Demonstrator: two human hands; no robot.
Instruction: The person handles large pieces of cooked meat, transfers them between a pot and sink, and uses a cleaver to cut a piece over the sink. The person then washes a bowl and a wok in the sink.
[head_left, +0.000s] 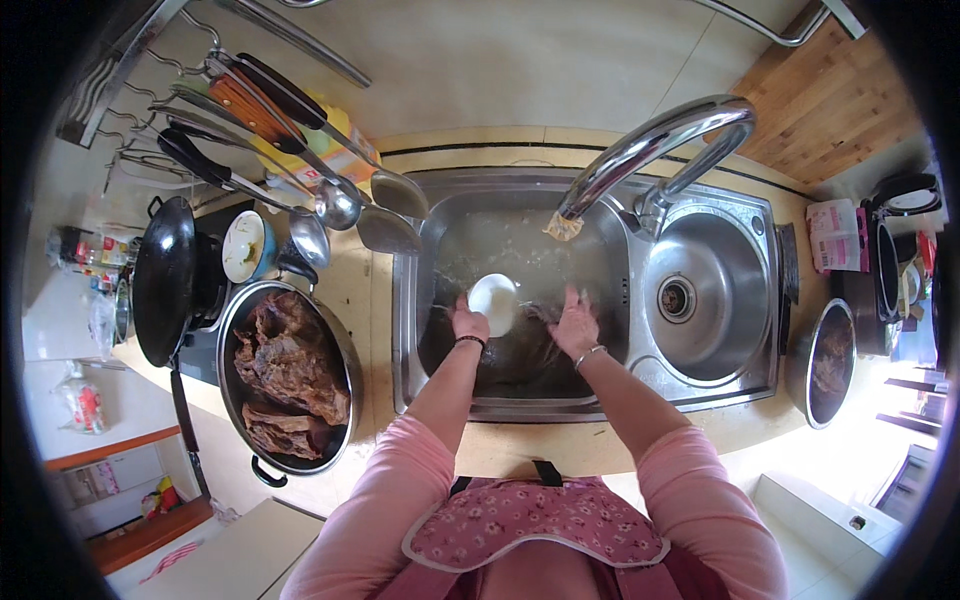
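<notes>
My left hand (470, 324) grips the left rim of a small white bowl (493, 304) over the large basin of a stainless steel sink (409, 337). Cloudy water (517, 232) fills much of that basin. To the right of the bowl, my right hand (576, 328) is at the water with its fingers spread and blurred; no held object shows in it. Something dark lies under the water between my hands, too unclear to name. A chrome faucet (652, 150) arches above, with a wrapped cloth or filter (563, 226) on its spout.
To the left stand a pot (356, 397) of large meat pieces (289, 360), a bowl with food scraps (244, 247) and a black wok (166, 285). Ladles (337, 202) hang at the upper left. A small round basin (709, 300) and a metal bowl (847, 360) are on the right.
</notes>
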